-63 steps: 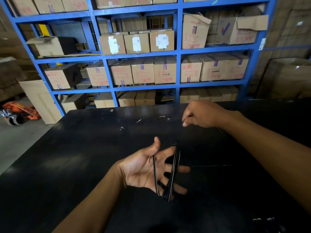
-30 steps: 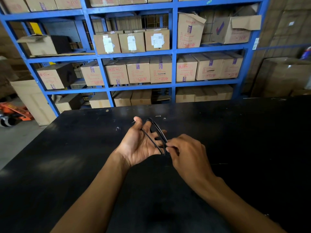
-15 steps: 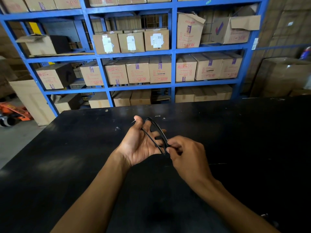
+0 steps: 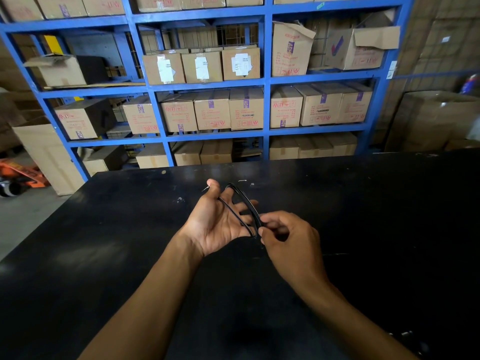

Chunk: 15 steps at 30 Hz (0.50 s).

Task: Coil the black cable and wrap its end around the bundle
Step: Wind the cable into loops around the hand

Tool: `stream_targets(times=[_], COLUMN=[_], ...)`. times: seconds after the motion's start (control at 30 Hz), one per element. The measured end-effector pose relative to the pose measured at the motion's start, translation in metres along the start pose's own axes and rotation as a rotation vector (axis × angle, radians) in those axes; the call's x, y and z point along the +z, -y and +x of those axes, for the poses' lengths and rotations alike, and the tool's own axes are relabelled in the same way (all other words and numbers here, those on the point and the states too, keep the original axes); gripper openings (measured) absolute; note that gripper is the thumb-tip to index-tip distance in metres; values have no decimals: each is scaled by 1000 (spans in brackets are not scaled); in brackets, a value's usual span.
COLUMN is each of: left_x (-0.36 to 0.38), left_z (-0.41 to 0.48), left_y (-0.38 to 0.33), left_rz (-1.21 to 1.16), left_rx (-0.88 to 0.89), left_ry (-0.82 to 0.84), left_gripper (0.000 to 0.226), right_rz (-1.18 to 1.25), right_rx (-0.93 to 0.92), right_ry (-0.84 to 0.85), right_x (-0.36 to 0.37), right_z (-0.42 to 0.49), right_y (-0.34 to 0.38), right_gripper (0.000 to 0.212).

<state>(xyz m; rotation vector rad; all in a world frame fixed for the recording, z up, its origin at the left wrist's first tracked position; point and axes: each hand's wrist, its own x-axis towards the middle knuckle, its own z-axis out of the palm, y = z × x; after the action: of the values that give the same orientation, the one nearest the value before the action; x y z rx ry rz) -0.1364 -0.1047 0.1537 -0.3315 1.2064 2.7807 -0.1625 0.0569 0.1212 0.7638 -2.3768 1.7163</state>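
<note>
The black cable [image 4: 244, 209] is bent into a few long, thin loops. The loops sit around the fingers [image 4: 241, 197] of my left hand [image 4: 218, 224], from my fingertips down to the side of my palm. My left hand is open, palm up, with the fingers spread a little so the loops stay on. My thumb [image 4: 211, 189] sticks up beside them.

My right hand [image 4: 288, 237] is just beside the near end of the loops. Its thumb and first fingers are curled in close, pinching the cable there. I cannot see the cable's loose end.

Both hands are held above the black table [image 4: 363, 216]. Behind the table stands a blue shelf rack [image 4: 265, 81] full of brown cardboard boxes [image 4: 245, 109]. An orange cart [image 4: 22, 175] is on the floor to the far left.
</note>
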Motion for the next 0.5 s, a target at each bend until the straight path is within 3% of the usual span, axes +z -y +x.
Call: stream_targets(times=[0.5], left_x=[9], left_z=[-3], left_y=[5], left_rz=[1], left_rx=[3], left_ry=[-53], left_gripper=[70], right_rz=[-108], right_rx=[-117], right_ry=[-36], right_x=[2], right_z=[-6], right_y=[0], right_gripper=[10])
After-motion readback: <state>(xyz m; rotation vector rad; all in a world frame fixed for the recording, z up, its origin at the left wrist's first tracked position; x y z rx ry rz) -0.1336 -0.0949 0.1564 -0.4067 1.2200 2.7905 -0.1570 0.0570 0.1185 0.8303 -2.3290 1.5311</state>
